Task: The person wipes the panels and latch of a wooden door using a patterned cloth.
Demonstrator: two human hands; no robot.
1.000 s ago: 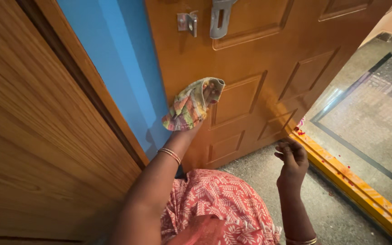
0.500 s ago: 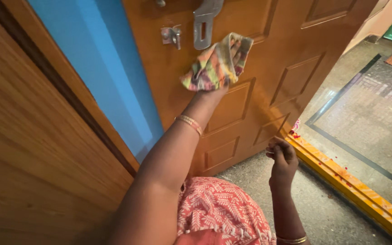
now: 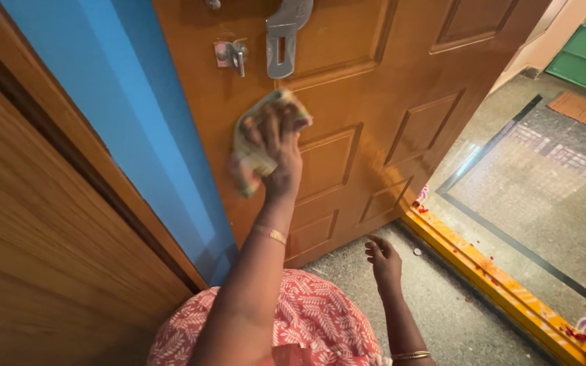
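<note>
A multicoloured cloth is pressed flat against the wooden door by the left hand, fingers spread over it, just below the metal hasp. The right hand is held loosely curled, empty, near the yellow threshold.

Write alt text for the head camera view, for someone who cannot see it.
The person's left hand presses a multicoloured cloth flat against an open brown panelled door, just below its metal latch. The right hand hangs empty and loosely curled above the speckled floor, near a yellow threshold.
</note>
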